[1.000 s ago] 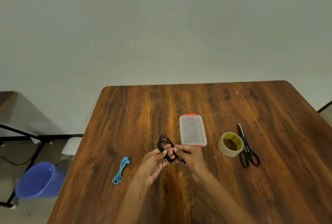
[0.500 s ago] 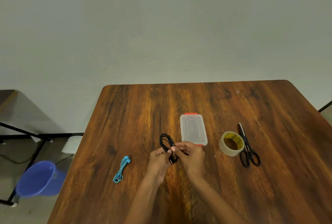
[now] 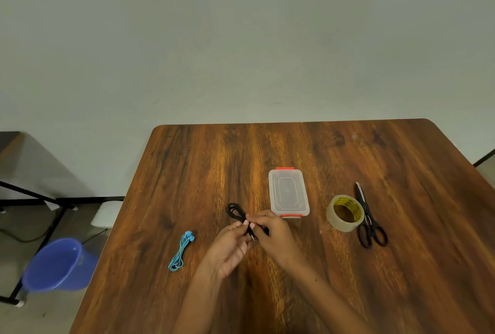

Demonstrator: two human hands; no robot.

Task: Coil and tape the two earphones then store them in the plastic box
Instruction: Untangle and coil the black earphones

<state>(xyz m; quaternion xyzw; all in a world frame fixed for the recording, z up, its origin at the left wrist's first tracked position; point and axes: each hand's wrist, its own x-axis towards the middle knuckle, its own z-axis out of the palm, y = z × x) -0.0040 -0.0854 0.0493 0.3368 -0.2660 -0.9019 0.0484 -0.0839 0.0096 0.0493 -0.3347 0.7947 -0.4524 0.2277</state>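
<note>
Black earphone coiled, held above wooden table near plastic box. Left hand and right hand both pinched bundle's middle. Cord likely light, limp, springy; hold crossing point so loops stay. Blue earphone lay left, on table.

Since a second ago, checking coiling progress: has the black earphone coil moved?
Yes. The black earphone coil has dropped toward the wooden table, its loop now level with the clear plastic box's near end.

The desk was brown woodgrain. Left of the clear, red-clipped plastic box lay black earphones and blue earphones; right, black scissors.
</note>
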